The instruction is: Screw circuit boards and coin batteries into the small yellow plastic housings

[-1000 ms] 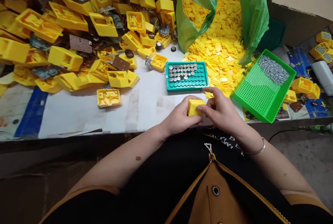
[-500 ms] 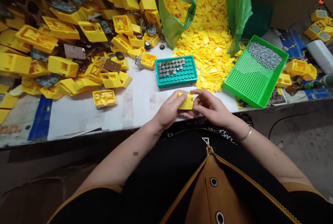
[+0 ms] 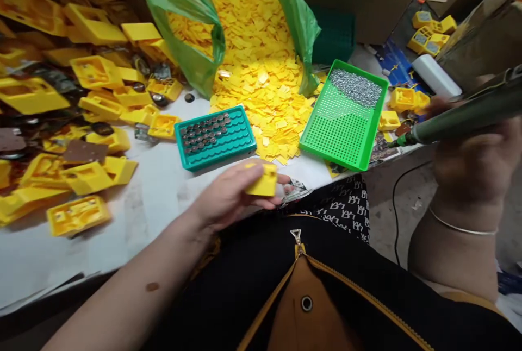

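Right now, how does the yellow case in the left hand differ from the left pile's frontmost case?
The held case is in the left hand; the frontmost case lies on the table. The held case shows a mostly flat face; the frontmost case shows its hollow inside. The fingers partly cover the held case; nothing covers the frontmost case. Both are yellow.

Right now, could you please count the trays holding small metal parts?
2: the teal tray, just beyond the left hand, and the bright green tray, farther right; others may be hidden.
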### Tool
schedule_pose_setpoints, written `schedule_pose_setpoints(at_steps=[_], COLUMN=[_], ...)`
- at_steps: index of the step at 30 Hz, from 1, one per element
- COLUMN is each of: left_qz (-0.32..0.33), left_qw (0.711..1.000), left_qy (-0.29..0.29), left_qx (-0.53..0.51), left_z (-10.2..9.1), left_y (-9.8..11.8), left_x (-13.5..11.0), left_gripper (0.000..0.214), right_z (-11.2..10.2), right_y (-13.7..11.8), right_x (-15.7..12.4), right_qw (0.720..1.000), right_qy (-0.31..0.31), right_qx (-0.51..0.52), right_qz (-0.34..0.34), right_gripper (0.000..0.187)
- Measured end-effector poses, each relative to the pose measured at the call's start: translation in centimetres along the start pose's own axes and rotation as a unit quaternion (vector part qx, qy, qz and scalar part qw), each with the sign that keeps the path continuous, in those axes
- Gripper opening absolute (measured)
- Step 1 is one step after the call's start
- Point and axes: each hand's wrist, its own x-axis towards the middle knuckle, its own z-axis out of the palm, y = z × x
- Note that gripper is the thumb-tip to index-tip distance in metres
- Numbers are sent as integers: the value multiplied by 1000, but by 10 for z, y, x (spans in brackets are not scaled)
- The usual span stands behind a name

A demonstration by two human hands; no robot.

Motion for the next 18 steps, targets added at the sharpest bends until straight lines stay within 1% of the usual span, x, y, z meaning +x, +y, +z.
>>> schedule_pose_setpoints(at_steps=[1, 2, 4, 5, 7, 9, 11, 13, 15, 18], left_qz=[-37, -58, -63, -53, -13, 45, 84, 72, 26, -27], left_qw=[999, 996, 994, 994, 998, 999, 996, 997, 998, 994], left_qy=[-34, -53, -62, -55, -25, 6, 15, -8, -48, -108], left_qx=[16, 37, 69, 74, 55, 12, -22, -31, -18, 4], left_z=[14, 26, 41, 44, 41, 34, 29, 31, 36, 42], left_y=[-5, -8, -13, -14, -13, -11, -10, -10, -12, -17], left_x=[12, 22, 35, 38, 39, 37, 34, 34, 37, 43], left_gripper=[20, 18, 16, 16, 20, 28, 34, 38, 39, 39], right_z=[4, 9, 19, 24, 34, 46, 59, 74, 88, 102], right_y=[-1, -2, -6, -10, -16, -19, -17, -12, -4, 5], right_x=[4, 8, 18, 24, 35, 46, 55, 61, 65, 70], right_qw=[998, 993, 979, 976, 973, 973, 975, 976, 976, 964], right_qy=[23, 44, 77, 88, 94, 67, 36, 37, 51, 71], right_qx=[56, 113, 188, 199, 209, 222, 220, 216, 209, 249], right_qz=[-8, -13, -14, -15, -13, -9, 2, -7, -26, -67], right_gripper=[49, 45, 39, 38, 34, 30, 33, 39, 43, 39])
